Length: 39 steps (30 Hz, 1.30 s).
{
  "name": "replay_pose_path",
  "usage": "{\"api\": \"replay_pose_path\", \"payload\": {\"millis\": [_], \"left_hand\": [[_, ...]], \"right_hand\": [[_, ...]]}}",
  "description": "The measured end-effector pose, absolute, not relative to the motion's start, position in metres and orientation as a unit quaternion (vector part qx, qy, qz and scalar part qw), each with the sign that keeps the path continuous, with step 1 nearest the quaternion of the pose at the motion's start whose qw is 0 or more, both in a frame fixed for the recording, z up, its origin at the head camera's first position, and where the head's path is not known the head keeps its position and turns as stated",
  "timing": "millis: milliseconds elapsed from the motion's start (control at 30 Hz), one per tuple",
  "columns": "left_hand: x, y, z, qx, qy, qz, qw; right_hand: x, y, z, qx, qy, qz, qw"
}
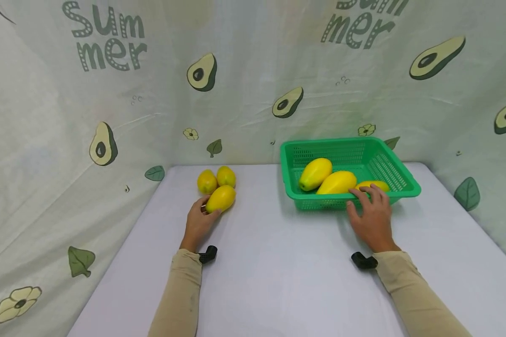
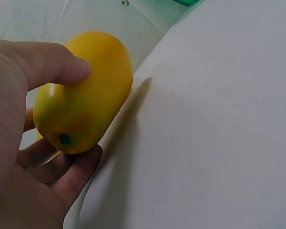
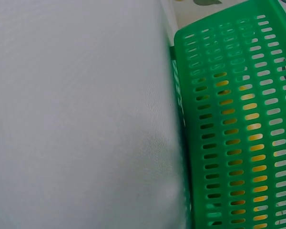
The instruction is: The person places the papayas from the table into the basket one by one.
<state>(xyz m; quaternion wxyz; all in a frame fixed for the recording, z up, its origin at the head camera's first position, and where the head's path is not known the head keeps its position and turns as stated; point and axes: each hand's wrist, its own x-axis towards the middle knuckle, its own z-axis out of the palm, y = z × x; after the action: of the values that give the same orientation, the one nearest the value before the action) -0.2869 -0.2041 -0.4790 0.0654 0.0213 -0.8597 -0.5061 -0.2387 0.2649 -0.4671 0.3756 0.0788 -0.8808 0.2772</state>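
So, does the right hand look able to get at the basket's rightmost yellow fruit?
Likely yes: the right hand is at the near edge of the lidless green basket, by the rightmost fruit.

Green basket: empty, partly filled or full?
Partly filled: three yellow fruits lie inside the green basket, with bare space behind them.
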Motion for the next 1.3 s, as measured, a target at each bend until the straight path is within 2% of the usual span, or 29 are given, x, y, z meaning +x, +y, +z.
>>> {"api": "replay_pose_path", "payload": {"millis": [400,933,1300], "left_hand": [[-0.283,-0.203,-0.475,0.022,-0.857,-0.511,0.060],[-0.280,-0.204,-0.475,0.010,-0.843,-0.531,0.088],[-0.280,-0.189,-0.469,-0.013,-0.833,-0.546,0.085]], "right_hand": [[-0.240,0.265,-0.472,0.073,-0.883,0.276,0.373],[-0.242,0.261,-0.468,0.079,-0.879,0.281,0.377],[-0.238,0.263,-0.469,0.066,-0.883,0.274,0.376]]}}
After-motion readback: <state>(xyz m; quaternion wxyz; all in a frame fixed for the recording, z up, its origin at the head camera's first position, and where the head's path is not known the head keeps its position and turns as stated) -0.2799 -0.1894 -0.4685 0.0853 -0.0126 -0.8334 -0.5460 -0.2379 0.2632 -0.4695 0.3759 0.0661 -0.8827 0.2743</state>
